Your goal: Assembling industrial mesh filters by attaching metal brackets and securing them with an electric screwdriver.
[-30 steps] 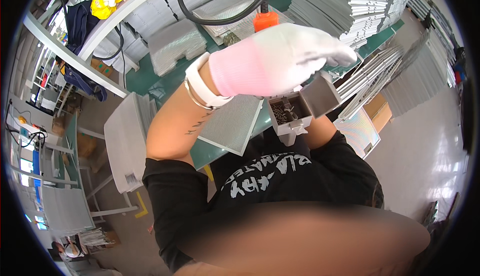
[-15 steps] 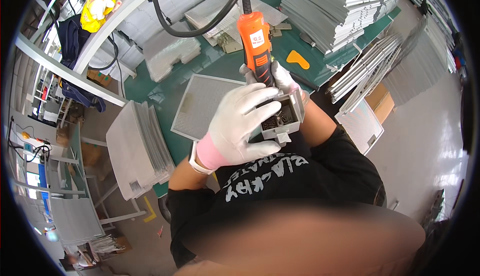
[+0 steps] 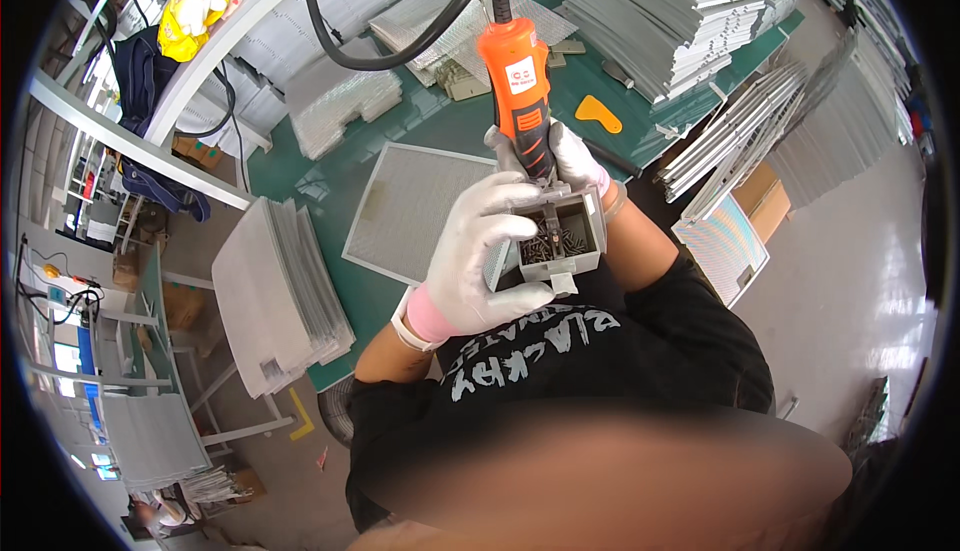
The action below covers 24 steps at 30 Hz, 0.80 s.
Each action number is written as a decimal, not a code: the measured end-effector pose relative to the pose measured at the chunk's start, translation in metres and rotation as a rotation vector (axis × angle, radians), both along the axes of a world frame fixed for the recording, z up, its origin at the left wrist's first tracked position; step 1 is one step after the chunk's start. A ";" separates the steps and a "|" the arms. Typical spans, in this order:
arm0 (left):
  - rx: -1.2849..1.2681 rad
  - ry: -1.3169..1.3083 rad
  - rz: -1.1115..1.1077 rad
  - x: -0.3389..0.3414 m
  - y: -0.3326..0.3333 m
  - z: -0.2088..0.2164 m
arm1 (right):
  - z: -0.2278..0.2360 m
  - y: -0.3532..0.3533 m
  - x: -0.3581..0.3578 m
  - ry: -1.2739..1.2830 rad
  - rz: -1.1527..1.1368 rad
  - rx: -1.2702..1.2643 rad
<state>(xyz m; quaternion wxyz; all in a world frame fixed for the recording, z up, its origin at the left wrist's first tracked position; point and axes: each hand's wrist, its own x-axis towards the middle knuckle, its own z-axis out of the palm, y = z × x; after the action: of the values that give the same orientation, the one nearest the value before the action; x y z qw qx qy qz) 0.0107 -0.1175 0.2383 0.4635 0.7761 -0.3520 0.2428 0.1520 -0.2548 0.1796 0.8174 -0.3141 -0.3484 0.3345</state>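
Note:
Both of my hands wear white gloves with pink cuffs. My left hand (image 3: 470, 256) curls round the near left side of a small grey screw box (image 3: 593, 251), its thumb along the front and fingertips at the left rim. Many small screws (image 3: 572, 243) lie inside, either side of a narrow rail (image 3: 552, 223). My right hand (image 3: 576, 158) wraps from behind round the dark lower grip of an orange and black electric screwdriver (image 3: 521, 86). The screwdriver stands nearly upright at the box's far edge; its tip is hidden.
A mesh filter panel (image 3: 400, 211) lies on the green table (image 3: 335, 186). Stacked panels stand at the left (image 3: 270, 296) and far right (image 3: 650, 21). A yellow-orange flat piece (image 3: 598, 112) lies right of the screwdriver. A black cable (image 3: 370, 63) arches over the table.
The left hand has drawn slightly left and its fingers have curled back, uncovering more of the box's inside. The screwdriver has shifted slightly right.

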 end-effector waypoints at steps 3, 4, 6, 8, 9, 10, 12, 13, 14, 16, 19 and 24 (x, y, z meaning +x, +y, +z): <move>0.136 -0.046 0.025 0.000 0.000 0.002 | 0.000 -0.001 0.000 -0.011 0.005 -0.008; 0.210 -0.069 0.037 0.000 0.000 0.002 | -0.001 0.000 0.000 -0.010 0.006 -0.008; 0.158 -0.070 0.049 0.000 -0.003 -0.003 | -0.004 0.002 0.001 -0.007 0.029 0.014; 0.105 -0.070 0.060 0.001 -0.007 -0.004 | -0.003 0.004 -0.004 0.019 -0.034 0.005; 0.098 -0.066 0.128 0.002 -0.009 0.000 | -0.002 0.006 -0.006 0.045 -0.098 -0.004; 0.090 -0.062 0.196 0.003 -0.011 0.002 | -0.001 0.006 -0.007 0.046 -0.098 -0.004; 0.135 -0.069 0.164 0.007 -0.010 -0.006 | 0.002 0.006 -0.009 0.012 -0.161 -0.013; 0.179 -0.077 0.131 0.008 -0.010 -0.009 | 0.001 0.004 -0.006 0.012 -0.161 -0.014; 0.165 -0.094 0.142 0.006 -0.011 -0.009 | -0.002 0.002 -0.002 -0.027 -0.087 -0.027; 0.101 -0.120 0.119 0.008 -0.014 -0.018 | -0.006 0.002 0.006 -0.101 -0.009 -0.026; 0.039 -0.139 0.086 0.009 -0.014 -0.017 | -0.005 0.002 0.005 -0.086 0.011 -0.003; 0.053 -0.133 0.055 0.008 -0.015 -0.013 | -0.003 0.002 0.004 -0.094 0.003 -0.002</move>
<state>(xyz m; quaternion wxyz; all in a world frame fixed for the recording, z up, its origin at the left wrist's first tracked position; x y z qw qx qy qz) 0.0186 -0.1320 0.2255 0.4115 0.7796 -0.3670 0.2968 0.1561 -0.2530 0.1764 0.7993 -0.3298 -0.3863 0.3210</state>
